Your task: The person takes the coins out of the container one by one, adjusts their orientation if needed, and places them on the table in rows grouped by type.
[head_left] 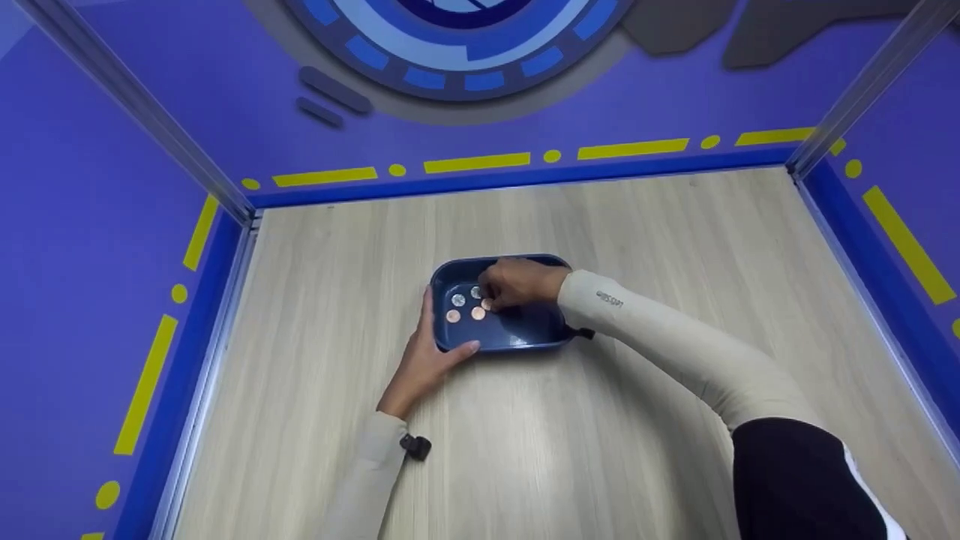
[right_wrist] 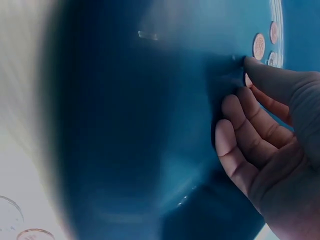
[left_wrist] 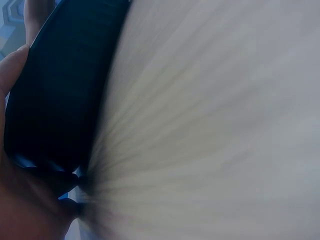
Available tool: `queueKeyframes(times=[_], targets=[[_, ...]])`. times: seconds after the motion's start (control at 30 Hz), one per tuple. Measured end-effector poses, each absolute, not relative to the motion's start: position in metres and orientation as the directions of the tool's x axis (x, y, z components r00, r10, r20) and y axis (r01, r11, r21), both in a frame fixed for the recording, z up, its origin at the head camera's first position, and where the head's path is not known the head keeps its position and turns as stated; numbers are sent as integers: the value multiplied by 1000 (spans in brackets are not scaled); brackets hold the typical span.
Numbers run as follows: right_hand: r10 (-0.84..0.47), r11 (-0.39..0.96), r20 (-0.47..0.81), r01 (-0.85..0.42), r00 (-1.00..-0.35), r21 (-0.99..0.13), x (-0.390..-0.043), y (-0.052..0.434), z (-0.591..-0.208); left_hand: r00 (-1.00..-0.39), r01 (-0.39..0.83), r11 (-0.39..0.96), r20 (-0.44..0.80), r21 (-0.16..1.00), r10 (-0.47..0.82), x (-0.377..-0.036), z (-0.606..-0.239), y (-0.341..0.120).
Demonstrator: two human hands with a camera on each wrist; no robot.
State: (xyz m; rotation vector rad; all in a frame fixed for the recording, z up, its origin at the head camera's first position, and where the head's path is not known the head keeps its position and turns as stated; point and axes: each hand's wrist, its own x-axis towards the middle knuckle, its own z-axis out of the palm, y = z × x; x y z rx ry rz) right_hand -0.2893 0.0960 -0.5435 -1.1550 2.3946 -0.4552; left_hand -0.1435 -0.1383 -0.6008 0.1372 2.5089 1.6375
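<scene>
A dark blue tray [head_left: 525, 334] sits mid-table with several copper and silver coins [head_left: 457, 300] lying in its left half. My left hand [head_left: 433, 351] grips the tray's left end, thumb on the front rim and fingers along the side; the left wrist view shows the tray's dark outer wall [left_wrist: 60, 90] against my palm [left_wrist: 20, 200]. My right hand [head_left: 501, 291] reaches into the tray over the coins. In the right wrist view its fingers [right_wrist: 235, 125] are curled, with a copper coin [right_wrist: 248, 80] pinched at the fingertips. More coins [right_wrist: 258, 46] lie just beyond.
The light wooden table [head_left: 637, 247] is boxed in by purple walls with yellow dashes [head_left: 476, 162] and metal corner posts [head_left: 142, 105]. Two round coin-like shapes [right_wrist: 20, 225] show at the lower left of the right wrist view, outside the tray.
</scene>
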Motion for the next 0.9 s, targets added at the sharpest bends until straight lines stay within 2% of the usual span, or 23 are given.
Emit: queueKeyframes(times=[0.3, 0.63, 0.73, 0.9], targets=[[-778, 628, -368, -632, -510, -454, -291, 84, -534, -986, -5, 392, -69, 920, 151, -142, -603, -137], [-768, 639, -365, -658, -526, -397, -288, 81, -537, -987, 14, 399, -52, 917, 153, -143, -602, -136], [-770, 638, -359, -649, -528, -414, -286, 83, -536, -987, 15, 409, -51, 913, 152, -144, -601, -136], [-797, 597, -307, -602, -521, -529, -285, 88, -537, -986, 9, 428, -63, 904, 153, -144, -601, -138]])
